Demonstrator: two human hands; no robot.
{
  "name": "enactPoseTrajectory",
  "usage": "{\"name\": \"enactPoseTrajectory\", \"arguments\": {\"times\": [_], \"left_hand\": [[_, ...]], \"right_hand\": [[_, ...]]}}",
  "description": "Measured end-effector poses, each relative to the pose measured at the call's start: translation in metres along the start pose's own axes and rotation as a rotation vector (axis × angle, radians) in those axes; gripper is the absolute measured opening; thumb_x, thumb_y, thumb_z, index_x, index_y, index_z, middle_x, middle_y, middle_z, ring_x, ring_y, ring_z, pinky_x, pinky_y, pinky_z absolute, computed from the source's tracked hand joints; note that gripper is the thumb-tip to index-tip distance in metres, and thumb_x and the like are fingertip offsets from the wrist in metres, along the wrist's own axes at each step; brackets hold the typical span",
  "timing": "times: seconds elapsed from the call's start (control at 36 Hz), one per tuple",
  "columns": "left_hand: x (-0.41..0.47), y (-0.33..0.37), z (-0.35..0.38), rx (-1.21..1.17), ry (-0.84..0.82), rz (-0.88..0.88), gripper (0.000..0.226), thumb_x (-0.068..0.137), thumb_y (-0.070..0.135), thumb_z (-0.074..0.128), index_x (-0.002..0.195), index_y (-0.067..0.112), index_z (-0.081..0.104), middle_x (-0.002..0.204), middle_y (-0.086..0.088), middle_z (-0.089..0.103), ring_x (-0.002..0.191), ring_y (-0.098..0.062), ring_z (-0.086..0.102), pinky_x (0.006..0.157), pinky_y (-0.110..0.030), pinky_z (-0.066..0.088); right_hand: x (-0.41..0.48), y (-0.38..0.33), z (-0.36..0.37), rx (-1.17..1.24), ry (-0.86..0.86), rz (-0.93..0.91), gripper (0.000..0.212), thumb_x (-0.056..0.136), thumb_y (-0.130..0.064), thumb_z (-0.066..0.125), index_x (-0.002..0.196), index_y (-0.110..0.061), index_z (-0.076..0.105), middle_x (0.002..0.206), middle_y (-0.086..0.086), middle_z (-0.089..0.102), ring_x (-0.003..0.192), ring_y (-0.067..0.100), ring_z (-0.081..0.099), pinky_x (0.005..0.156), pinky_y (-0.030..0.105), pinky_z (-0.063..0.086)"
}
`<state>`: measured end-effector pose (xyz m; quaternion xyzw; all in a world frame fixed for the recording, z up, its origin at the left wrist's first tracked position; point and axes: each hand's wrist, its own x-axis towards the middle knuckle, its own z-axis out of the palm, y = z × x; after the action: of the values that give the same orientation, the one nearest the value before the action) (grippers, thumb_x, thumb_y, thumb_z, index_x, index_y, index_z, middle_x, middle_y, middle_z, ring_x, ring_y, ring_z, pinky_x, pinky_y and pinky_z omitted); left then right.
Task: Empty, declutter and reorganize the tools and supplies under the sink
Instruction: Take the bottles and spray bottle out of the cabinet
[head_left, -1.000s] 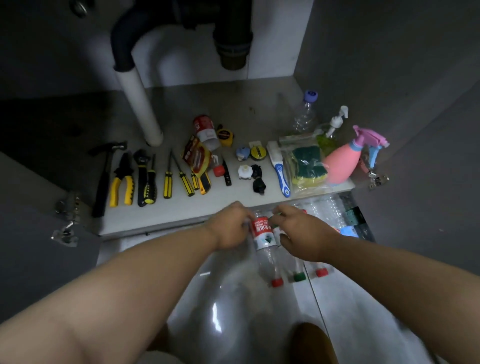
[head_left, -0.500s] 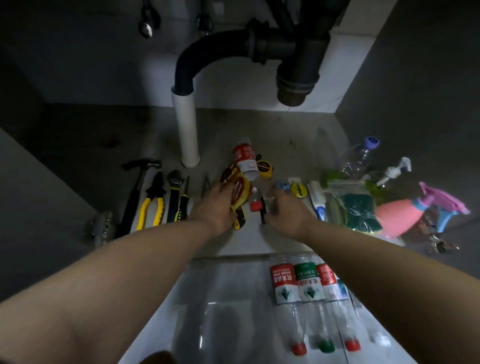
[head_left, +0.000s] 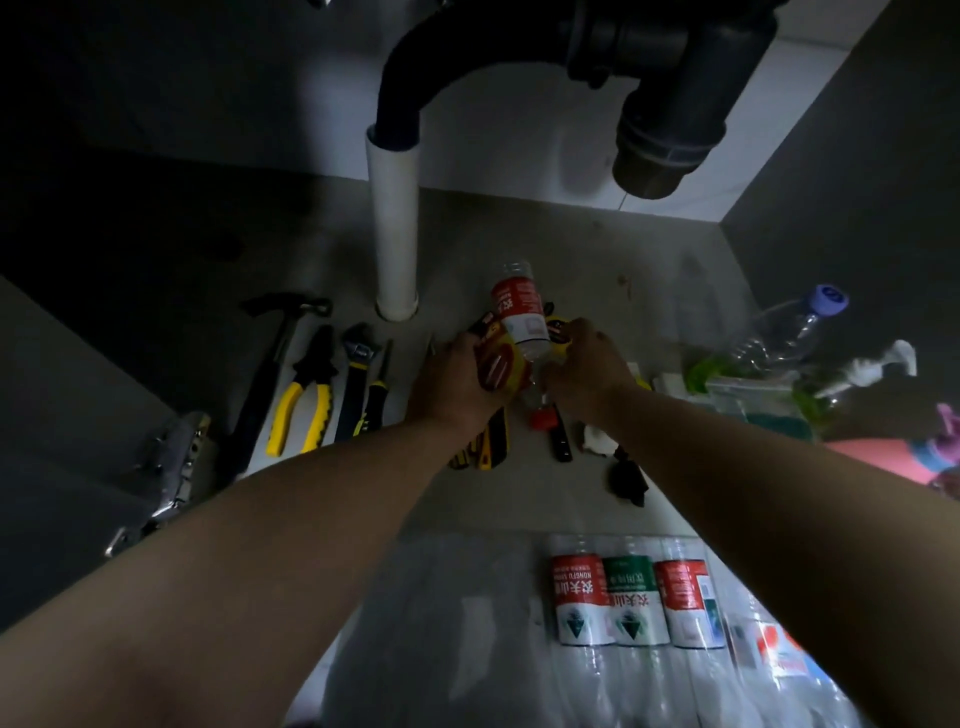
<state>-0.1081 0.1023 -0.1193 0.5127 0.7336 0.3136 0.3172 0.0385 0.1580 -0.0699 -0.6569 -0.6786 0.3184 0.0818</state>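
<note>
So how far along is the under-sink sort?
Roughly midway. Done: hammer, pliers and wrench lie in a row at left; three labelled bottles lie side by side out front. In hand: left hand holds the red-yellow pack, right hand is at the red-label bottle, its fingers hidden. To do: small items around the hands, plus the right-side heap of purple-cap bottle, pump and pink sprayer.

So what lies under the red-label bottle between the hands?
A red and yellow packet shows partly beneath the bottle, on its left side. A yellow and black object peeks out at its right. The left hand and right hand cover the rest.
</note>
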Motion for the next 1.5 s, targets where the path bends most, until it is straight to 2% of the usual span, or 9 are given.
{"name": "enactPoseTrajectory", "arguments": {"times": [0.42,0.56,0.67,0.78,1.0,1.11,1.25,1.39,1.5], "left_hand": [[-0.011,-0.006,-0.022,-0.253,0.309,0.055,0.051,0.081,0.032,0.082,0.125,0.017,0.059,0.106,0.011,0.052,0.106,-0.016,0.060,0.095,-0.039,0.055],[-0.014,-0.011,-0.021,-0.138,0.260,0.086,0.058,0.082,0.039,0.080,0.130,0.018,0.056,0.125,-0.004,0.057,0.115,-0.024,0.059,0.097,-0.045,0.053],[-0.016,-0.008,-0.027,-0.053,0.232,0.143,0.063,0.083,0.042,0.079,0.135,0.017,0.055,0.130,-0.006,0.056,0.118,-0.026,0.057,0.099,-0.044,0.051],[-0.024,0.008,-0.032,0.122,0.219,0.223,0.066,0.083,0.054,0.073,0.136,0.019,0.054,0.129,-0.007,0.057,0.119,-0.029,0.057,0.102,-0.043,0.048],[-0.069,0.068,-0.024,0.192,-0.114,0.366,0.070,0.074,0.064,0.068,0.130,0.024,0.055,0.122,-0.002,0.064,0.109,-0.021,0.064,0.094,-0.040,0.055],[-0.095,0.101,-0.006,0.251,-0.330,0.430,0.066,0.076,0.053,0.079,0.130,0.023,0.057,0.117,0.001,0.063,0.102,-0.016,0.065,0.091,-0.040,0.056],[-0.142,0.126,0.024,0.358,-0.471,0.521,0.062,0.076,0.057,0.078,0.127,0.028,0.058,0.112,0.009,0.061,0.096,-0.008,0.062,0.079,-0.022,0.049],[-0.184,0.129,0.061,0.261,-0.595,0.395,0.058,0.080,0.048,0.082,0.127,0.024,0.058,0.105,0.007,0.064,0.093,-0.010,0.064,0.083,-0.038,0.059],[-0.194,0.119,0.087,0.309,-0.728,0.335,0.058,0.080,0.046,0.082,0.128,0.023,0.059,0.108,0.006,0.067,0.095,-0.012,0.065,0.087,-0.040,0.059]], "right_hand": [[0.006,-0.012,0.039,-0.081,0.129,0.084,0.084,0.085,-0.060,0.065,0.146,-0.013,0.033,0.140,0.015,0.052,0.124,0.039,0.054,0.101,0.051,0.049],[-0.002,-0.012,0.044,-0.002,0.133,0.085,0.076,0.090,-0.059,0.060,0.146,-0.014,0.034,0.137,0.016,0.050,0.122,0.037,0.054,0.059,0.026,0.045],[-0.028,0.000,0.034,0.082,0.176,-0.003,0.072,0.088,-0.056,0.063,0.141,-0.013,0.040,0.133,0.015,0.054,0.119,0.037,0.056,0.094,0.048,0.053],[-0.061,0.024,0.010,0.092,0.149,-0.111,0.059,0.085,-0.032,0.072,0.133,-0.011,0.046,0.128,0.013,0.059,0.115,0.031,0.060,0.095,0.039,0.051],[-0.155,0.105,-0.060,0.088,0.080,-0.076,0.061,0.078,-0.036,0.073,0.131,-0.026,0.043,0.109,-0.006,0.063,0.097,0.017,0.064,0.070,0.027,0.045],[-0.211,0.145,-0.088,0.149,0.051,-0.017,0.068,0.064,-0.057,0.067,0.124,-0.041,0.037,0.107,-0.018,0.058,0.087,-0.005,0.059,0.067,0.016,0.042],[-0.266,0.200,-0.094,0.010,0.026,0.097,0.076,0.077,-0.034,0.075,0.140,-0.031,0.034,0.127,-0.001,0.057,0.096,0.014,0.060,0.078,0.031,0.050],[-0.297,0.239,-0.075,-0.075,-0.009,0.273,0.063,0.077,-0.034,0.072,0.130,-0.027,0.039,0.108,0.004,0.058,0.069,0.024,0.068,0.050,0.041,0.060],[-0.297,0.259,-0.056,-0.194,-0.014,0.373,0.082,0.083,-0.041,0.072,0.147,-0.022,0.025,0.132,0.008,0.048,0.113,0.027,0.055,0.081,0.043,0.061]]}}
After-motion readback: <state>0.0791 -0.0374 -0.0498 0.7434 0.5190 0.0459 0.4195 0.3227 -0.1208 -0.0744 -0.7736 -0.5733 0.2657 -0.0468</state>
